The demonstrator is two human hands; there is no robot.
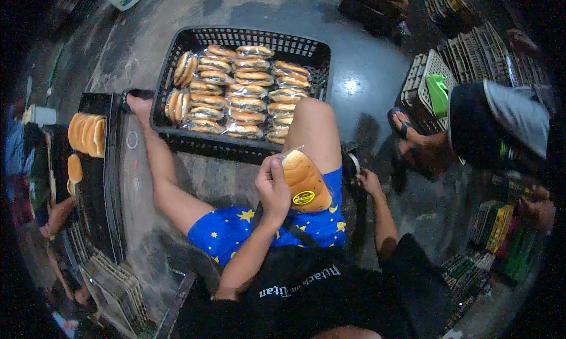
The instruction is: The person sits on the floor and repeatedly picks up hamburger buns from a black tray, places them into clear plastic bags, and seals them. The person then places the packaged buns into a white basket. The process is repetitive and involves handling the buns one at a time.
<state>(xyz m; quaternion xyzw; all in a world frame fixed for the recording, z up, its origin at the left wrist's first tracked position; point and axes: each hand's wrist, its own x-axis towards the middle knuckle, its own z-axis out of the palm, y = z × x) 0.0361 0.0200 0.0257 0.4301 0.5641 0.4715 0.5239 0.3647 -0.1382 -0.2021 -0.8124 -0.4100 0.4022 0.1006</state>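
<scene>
My left hand [273,186] grips a bread roll in a clear plastic bag [307,179] by the gathered end of the bag, above my lap. The bag bears a round yellow sticker. Off to the right, beside my knee, my right hand [368,180] is at a white ring-shaped thing, perhaps a roll of tape [354,164]; how its fingers sit on it is hard to tell. Beyond my knees a black plastic crate [247,151] holds rows of wrapped bread rolls [245,103], most standing on edge.
Left of my leg, a black conveyor or trough [95,179] carries unwrapped bread pieces [88,134], with a co-worker's arm [59,215] near it. On the right are another person's foot [409,129] and a light crate [442,80] with a green object. Stacked trays [115,290] stand lower left.
</scene>
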